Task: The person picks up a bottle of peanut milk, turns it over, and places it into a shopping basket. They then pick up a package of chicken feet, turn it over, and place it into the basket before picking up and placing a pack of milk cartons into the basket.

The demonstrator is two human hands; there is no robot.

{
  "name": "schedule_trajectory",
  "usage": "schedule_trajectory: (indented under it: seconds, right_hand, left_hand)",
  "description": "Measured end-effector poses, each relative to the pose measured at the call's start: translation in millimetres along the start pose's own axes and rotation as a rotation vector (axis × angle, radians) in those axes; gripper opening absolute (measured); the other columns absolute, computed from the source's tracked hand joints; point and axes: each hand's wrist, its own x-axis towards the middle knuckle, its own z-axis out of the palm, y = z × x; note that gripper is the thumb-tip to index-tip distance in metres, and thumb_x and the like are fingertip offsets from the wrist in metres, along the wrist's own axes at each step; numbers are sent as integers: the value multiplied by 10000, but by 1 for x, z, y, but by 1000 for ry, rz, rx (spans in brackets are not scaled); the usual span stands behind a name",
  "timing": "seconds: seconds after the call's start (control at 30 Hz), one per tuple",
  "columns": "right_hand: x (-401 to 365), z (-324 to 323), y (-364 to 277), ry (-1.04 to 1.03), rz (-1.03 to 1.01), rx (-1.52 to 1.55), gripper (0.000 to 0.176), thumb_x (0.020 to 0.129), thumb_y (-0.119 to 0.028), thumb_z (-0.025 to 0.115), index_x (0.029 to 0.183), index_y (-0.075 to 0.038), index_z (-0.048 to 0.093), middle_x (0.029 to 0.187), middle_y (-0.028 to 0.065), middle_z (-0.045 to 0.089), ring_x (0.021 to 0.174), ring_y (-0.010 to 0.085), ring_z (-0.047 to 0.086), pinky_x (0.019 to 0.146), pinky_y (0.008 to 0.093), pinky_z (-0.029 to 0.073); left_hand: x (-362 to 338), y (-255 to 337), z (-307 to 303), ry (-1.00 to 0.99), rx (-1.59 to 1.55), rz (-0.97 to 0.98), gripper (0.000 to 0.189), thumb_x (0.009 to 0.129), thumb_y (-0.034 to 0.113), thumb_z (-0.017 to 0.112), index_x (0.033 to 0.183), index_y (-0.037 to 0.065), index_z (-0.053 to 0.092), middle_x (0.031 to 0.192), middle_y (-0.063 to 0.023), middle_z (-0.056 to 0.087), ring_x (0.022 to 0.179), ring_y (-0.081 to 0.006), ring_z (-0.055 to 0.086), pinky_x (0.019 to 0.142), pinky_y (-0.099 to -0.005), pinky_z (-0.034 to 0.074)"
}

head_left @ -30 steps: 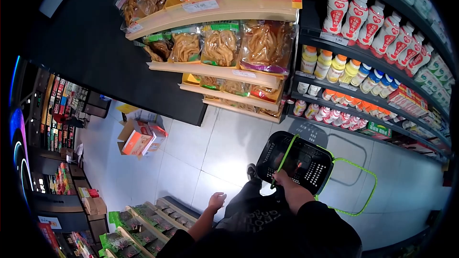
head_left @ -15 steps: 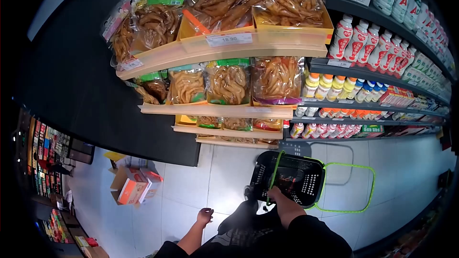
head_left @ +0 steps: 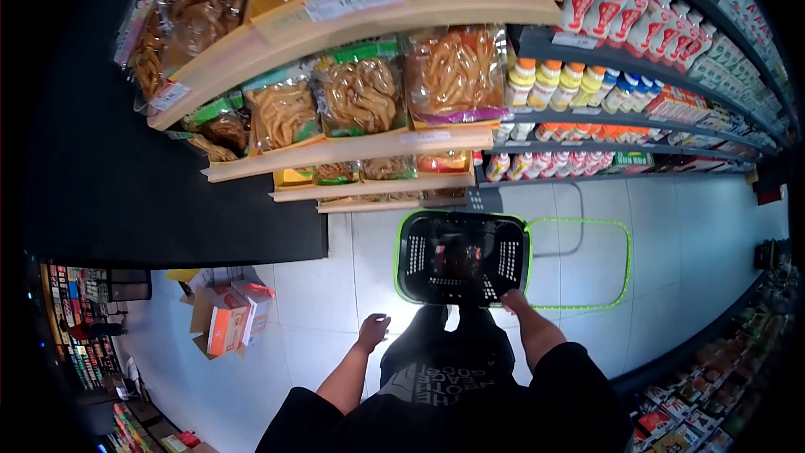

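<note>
A black plastic shopping basket (head_left: pixel 464 289) with a green rim stands on the floor in front of my legs. Its long green pull handle (head_left: pixel 627 264) stretches out to the right. My right hand (head_left: pixel 514 302) is at the near right corner of the basket, fingers extended at the rim. Inside the basket, dark and reddish shapes show dimly. My left hand (head_left: pixel 375 330) hangs to the left of the basket, holding nothing, its fingers loosely bent and apart.
Ahead, tiered shelves hold bagged chicken feet (head_left: pixel 363 94). Bottled drinks (head_left: pixel 616 8) line dark shelves at the right. An opened cardboard box (head_left: pixel 225 323) sits on the floor at left, near a black counter (head_left: pixel 193 222). More packaged goods (head_left: pixel 692 390) lie at lower right.
My right hand has let go of the basket's raised green carrying handle and moved to the near right corner. That handle now lies down along the rim. The view has tilted downward.
</note>
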Motion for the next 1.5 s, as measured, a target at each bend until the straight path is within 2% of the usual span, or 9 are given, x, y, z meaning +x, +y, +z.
schedule_trajectory:
  seconds: [0.03, 0.23, 0.63, 0.67, 1.03, 1.13, 1.23, 1.4, 1.5]
  right_hand:
    - [8, 1, 17, 11, 69, -43, 335, 826, -304, 542, 956, -30, 684, 1010, 192, 675, 995, 343, 640, 881, 438, 505]
    - [35, -21, 14, 231, 70, 238, 411, 829, -386, 518, 952, -34, 694, 986, 234, 665, 968, 390, 631, 852, 436, 506]
    - [385, 132, 16, 335, -94, 546, 628, 773, -448, 718, 1214, -27, 567, 1187, 175, 624, 1074, 313, 607, 869, 383, 495]
    - [375, 108, -3, 322, 8, 536, 884, 667, -543, 763, 1247, 66, 489, 1213, 226, 591, 1123, 345, 578, 913, 399, 478]
    - [497, 189, -47, 286, 51, 233, 461, 775, -407, 728, 1087, -82, 631, 1004, 99, 665, 869, 260, 632, 791, 426, 510]
    - [472, 178, -70, 228, -275, -365, 338, 840, -334, 685, 1056, -78, 636, 952, 88, 655, 851, 222, 626, 774, 389, 518]
    - [376, 118, -103, -42, 9, 922, 232, 891, -263, 638, 1040, -85, 640, 951, 78, 649, 818, 191, 632, 727, 326, 524]
    - [160, -27, -129, -95, -284, 1230, 168, 928, -170, 581, 1061, -75, 616, 905, 48, 643, 728, 167, 629, 704, 294, 530]
    - [-8, -125, -150, -130, -420, 1379, 183, 949, -134, 536, 1108, -52, 577, 1001, 42, 617, 887, 156, 601, 766, 281, 498]
  left_hand:
    - [3, 5, 9, -14, 22, -5, 419, 853, 287, 665, 1170, 25, 586, 906, -111, 655, 690, -172, 625, 557, -326, 545]
    - [97, -59, 54, -131, 492, 146, 476, 855, 425, 593, 1139, 44, 613, 1076, -176, 650, 1043, -316, 603, 922, -374, 461]
    - [216, -44, 160, -65, 1109, 942, 587, 730, 412, 721, 1200, 88, 585, 1180, -126, 580, 1115, -329, 536, 933, -443, 435]
    - [230, -52, 167, -104, 1128, 899, 610, 723, 431, 722, 1210, 93, 581, 1181, -120, 574, 1114, -328, 532, 937, -440, 431]
    - [271, -92, 186, -207, 1052, 890, 627, 691, 460, 724, 1192, 105, 597, 1140, -82, 580, 1086, -311, 537, 960, -424, 424]
    - [268, -87, 184, -197, 975, 859, 639, 688, 477, 728, 1171, 77, 607, 1087, -110, 602, 1054, -315, 559, 967, -412, 425]
    - [251, -63, 177, -241, 881, 780, 654, 704, 491, 726, 1157, 36, 605, 1043, -145, 624, 1011, -337, 585, 937, -413, 445]
    - [177, -17, 182, -283, 35, 401, 512, 818, 488, 649, 1064, 41, 621, 999, -129, 654, 976, -293, 618, 871, -384, 470]
    - [81, 57, 152, -591, -784, 116, 509, 939, 462, 484, 1282, 86, 487, 1163, -82, 595, 1083, -241, 565, 932, -375, 444]
